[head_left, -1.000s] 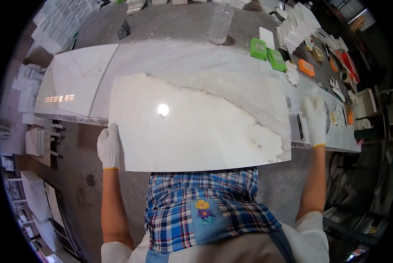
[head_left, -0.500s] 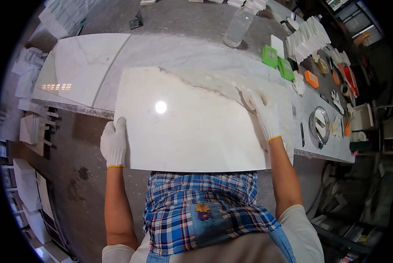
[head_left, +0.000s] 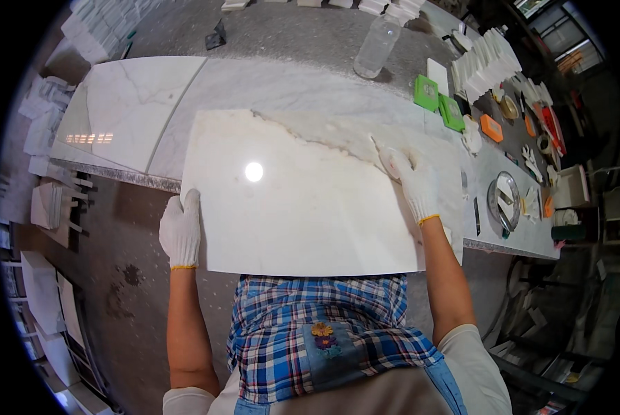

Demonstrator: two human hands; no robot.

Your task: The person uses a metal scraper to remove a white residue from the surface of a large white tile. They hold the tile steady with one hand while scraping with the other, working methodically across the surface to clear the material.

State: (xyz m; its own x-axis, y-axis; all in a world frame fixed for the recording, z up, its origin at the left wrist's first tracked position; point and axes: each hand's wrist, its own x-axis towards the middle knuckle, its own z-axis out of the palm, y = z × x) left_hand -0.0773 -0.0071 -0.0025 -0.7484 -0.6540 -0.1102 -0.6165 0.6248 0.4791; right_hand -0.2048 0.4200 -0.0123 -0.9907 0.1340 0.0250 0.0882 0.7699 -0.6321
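A glossy white marble slab (head_left: pixel 303 207) with a grey-brown vein lies in front of me, its near edge reaching past the bench toward my apron. My left hand (head_left: pixel 180 228), in a white knitted glove, grips the slab's left edge. Over the vein, at the right part of the slab, is my right hand (head_left: pixel 410 176) in a matching glove. Its fingers are bent together around something small with a thin dark tip; what it is cannot be made out.
Another polished slab (head_left: pixel 130 104) lies at left on the bench. A clear plastic bottle (head_left: pixel 377 47) stands behind. At right are green boxes (head_left: pixel 451 113), an orange block (head_left: pixel 491 127), stacked white tiles (head_left: pixel 488 63) and a round metal dish (head_left: pixel 493 200).
My right hand has shifted slightly left and turned on the slab, hiding a red spot seen by its fingers. My left hand keeps its hold; the whole view has slid slightly downward.
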